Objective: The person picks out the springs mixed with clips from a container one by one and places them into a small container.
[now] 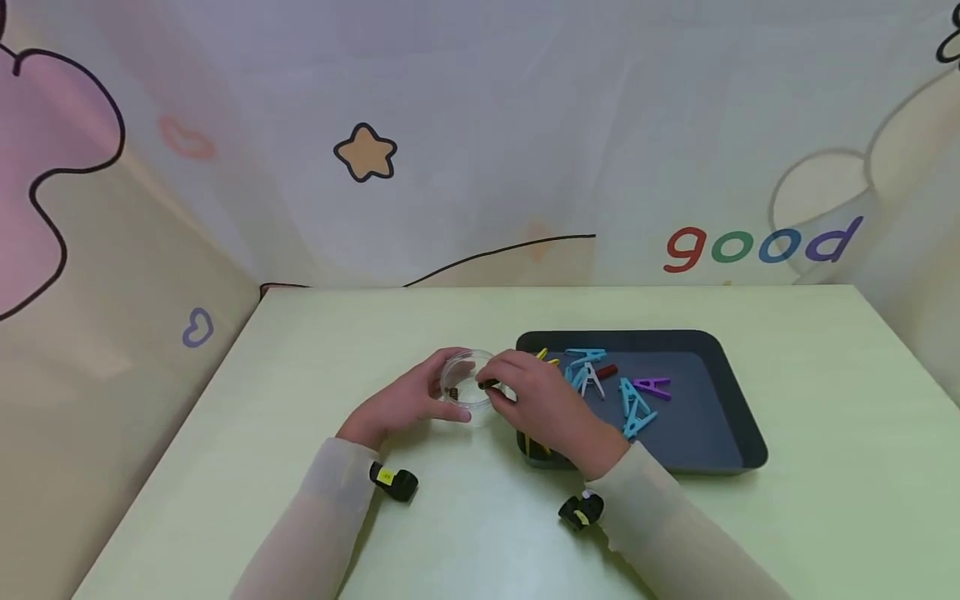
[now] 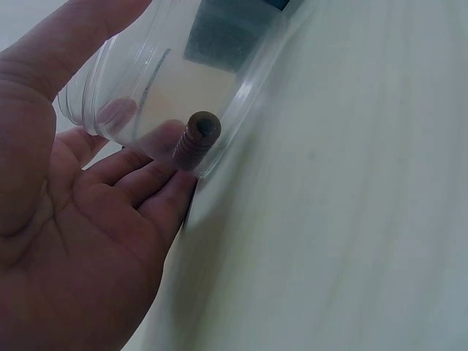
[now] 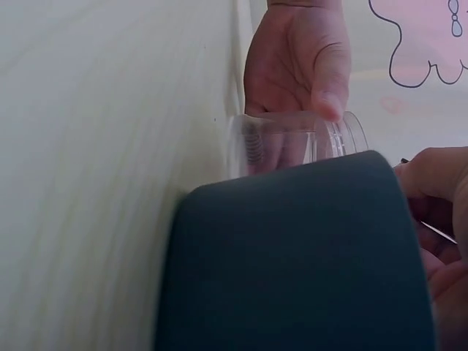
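Steadying clear jar (image 1: 467,379), left hand (image 1: 405,400) cups its side; right hand (image 1: 542,404) pinches dark screw (image 1: 487,384) over rim. Risk: screw clips rim, drops onto table (image 1: 300,400).

jar (image 1: 467,380) left of tray (image 1: 738,417) (touching)

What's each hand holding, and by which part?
Left hand grips the clear plastic jar round its side wall, thumb on top. Right hand pinches a small dark piece at the jar's mouth; exact hold unclear.
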Available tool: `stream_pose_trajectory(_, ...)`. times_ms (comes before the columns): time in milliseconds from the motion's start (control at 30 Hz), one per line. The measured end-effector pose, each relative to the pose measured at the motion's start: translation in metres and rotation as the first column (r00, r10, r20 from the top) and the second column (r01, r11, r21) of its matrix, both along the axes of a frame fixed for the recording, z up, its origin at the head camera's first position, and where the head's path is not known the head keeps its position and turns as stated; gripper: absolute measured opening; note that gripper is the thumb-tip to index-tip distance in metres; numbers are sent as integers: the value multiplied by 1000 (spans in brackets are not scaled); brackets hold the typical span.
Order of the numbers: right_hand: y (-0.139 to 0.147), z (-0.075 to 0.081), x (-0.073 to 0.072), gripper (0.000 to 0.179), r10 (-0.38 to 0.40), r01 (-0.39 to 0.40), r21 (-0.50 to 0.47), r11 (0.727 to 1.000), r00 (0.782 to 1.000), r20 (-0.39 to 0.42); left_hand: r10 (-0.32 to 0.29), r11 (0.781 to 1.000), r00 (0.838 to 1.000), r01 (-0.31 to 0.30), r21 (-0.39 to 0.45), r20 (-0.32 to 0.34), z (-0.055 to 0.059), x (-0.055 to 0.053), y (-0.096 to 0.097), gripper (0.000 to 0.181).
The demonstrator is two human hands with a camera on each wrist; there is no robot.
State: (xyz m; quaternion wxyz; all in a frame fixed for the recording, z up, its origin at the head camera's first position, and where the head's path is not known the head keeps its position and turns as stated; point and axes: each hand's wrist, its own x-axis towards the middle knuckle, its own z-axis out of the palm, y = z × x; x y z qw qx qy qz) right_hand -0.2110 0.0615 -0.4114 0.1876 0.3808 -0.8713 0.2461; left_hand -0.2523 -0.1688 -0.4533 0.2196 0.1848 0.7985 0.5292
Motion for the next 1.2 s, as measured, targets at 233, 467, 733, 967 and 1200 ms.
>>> stream_pose_trajectory(233,2,1,-1,22,4,-4,17,1000,1000,6,-11,1000,1000,11,-15,6,4,-3,4,77)
stream_pose_trajectory(467,1,2,-1,22,25,-25,31,999,1000,5,-2,1000,1000,3,-18,7,5,-4,3,76)
stream_pose_trajectory(733,1,4,-2,23,41,-43,69,997,999,26,-2,1000,1000,2,-16,10,5,-4,1,79)
stream_pose_trajectory(967,-1,3,-1,24,51,-56,90,994,997,50,-1,1000,1000,1,-16,12,4,-2,-2,81)
stream_pose_trajectory(1200,0,3,0,25,37,-43,99,994,997,62,4,1000,999,-3,-18,36,6,0,-2,81)
